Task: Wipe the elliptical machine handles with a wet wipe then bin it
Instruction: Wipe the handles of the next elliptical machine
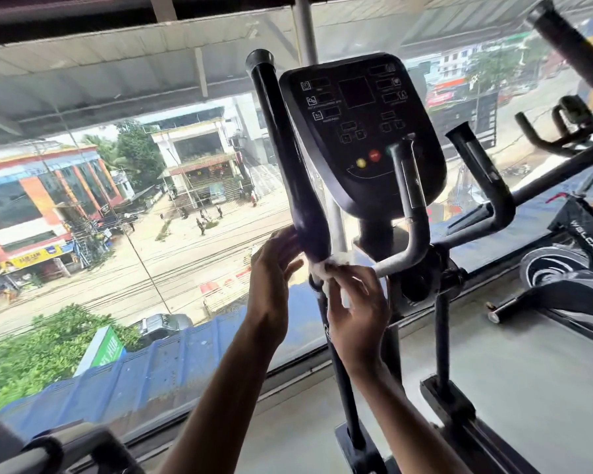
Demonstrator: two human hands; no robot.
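right hand pinched the wet wipe low on the left handle, left hand curled round it; right handle and binning apparently remained.

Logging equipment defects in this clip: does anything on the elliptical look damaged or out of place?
Possibly. The left handle ends in a rounded cap, but the right handle ends in what looks like an open tube, as if its cap is missing. Nothing else stands out.

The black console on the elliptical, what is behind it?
A window pane with a street and buildings below, plus a grey post rising above the console. Whatever lies directly behind is covered.
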